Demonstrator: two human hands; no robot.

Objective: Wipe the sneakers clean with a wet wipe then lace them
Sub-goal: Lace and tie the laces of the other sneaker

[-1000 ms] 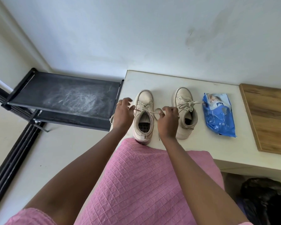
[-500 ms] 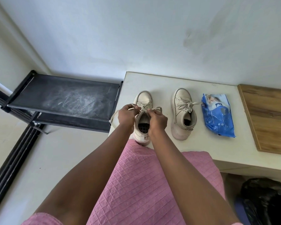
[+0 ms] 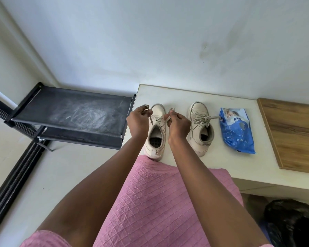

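Two beige sneakers stand side by side on the white table (image 3: 221,168), toes toward the wall. Over the left sneaker (image 3: 156,139) my left hand (image 3: 138,122) pinches one lace loop and my right hand (image 3: 177,124) pinches the other, both loops held up above the tongue. The lace (image 3: 161,120) runs between my hands across the shoe's throat. The right sneaker (image 3: 201,129) stands alone with its lace tied in a bow. A blue pack of wet wipes (image 3: 236,131) lies flat to its right.
A wooden board (image 3: 292,134) covers the table's right end. Left of the table stands a black shoe rack (image 3: 73,114) with a dusty top shelf. A dark bag (image 3: 292,223) sits on the floor at the lower right. My pink garment fills the foreground.
My hands came together over the left sneaker's opening, then moved forward and a little apart, each now holding up a lace loop. The right sneaker and the wipes pack stayed put.
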